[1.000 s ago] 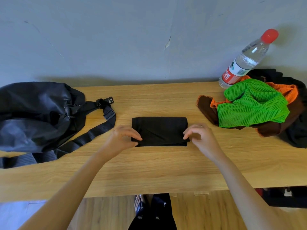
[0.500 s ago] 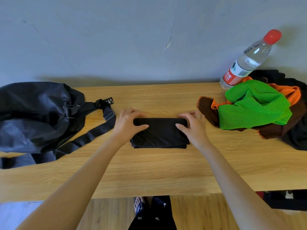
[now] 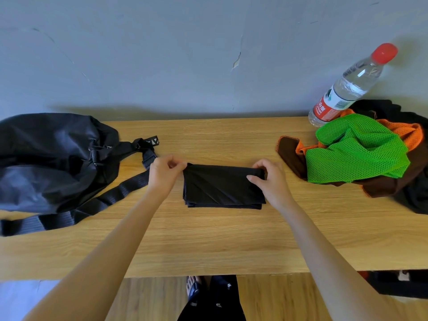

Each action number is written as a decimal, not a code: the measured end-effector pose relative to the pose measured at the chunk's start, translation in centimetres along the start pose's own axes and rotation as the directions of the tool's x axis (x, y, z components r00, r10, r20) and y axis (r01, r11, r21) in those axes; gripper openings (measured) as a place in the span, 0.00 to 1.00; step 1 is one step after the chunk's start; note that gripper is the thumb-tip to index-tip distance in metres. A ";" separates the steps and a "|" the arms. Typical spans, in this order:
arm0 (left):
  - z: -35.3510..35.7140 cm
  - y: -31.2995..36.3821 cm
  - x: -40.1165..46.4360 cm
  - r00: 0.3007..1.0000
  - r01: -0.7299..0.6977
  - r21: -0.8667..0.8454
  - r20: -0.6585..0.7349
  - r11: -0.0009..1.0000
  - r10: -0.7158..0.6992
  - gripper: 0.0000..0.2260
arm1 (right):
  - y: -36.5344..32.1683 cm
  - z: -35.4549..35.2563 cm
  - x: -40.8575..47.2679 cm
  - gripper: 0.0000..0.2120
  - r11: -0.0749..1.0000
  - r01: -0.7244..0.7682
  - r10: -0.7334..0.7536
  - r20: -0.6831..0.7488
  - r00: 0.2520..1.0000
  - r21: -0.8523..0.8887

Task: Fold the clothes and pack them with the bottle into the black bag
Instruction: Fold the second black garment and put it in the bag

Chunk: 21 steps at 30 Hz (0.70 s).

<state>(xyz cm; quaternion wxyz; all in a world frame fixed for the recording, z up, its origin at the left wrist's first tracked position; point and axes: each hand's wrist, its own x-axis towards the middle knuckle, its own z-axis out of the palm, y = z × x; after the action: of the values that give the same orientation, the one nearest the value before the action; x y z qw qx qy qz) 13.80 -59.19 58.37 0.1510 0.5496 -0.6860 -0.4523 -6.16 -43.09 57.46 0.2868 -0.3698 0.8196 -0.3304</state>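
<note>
Folded black fabric garment (image 3: pixel 223 186): centre of light wooden surface (image 3: pixel 208 239). Left hand (image 3: pixel 163 173), grip pinched on its far-left corner; right hand (image 3: pixel 269 179), grip pinched on its far-right corner. Black fabric bag (image 3: pixel 53 158): left end. Clear plastic red-capped bottle (image 3: pixel 349 86): far right, behind heaped green mesh, orange and brown clothes (image 3: pixel 361 154).
</note>
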 end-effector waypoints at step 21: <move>0.0 0.8 -0.2 0.888 -0.103 0.009 0.450 0.995 0.088 0.11 | -0.5 -1.5 -1.1 0.14 0.921 0.000 -0.004 0.009 1.000 0.391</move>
<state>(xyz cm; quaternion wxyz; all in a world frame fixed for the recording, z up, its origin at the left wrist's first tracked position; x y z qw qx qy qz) 13.36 -59.06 59.10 0.0015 0.3982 -0.7357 -0.5478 -6.40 -41.93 59.04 0.3583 -0.3077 0.7355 -0.4858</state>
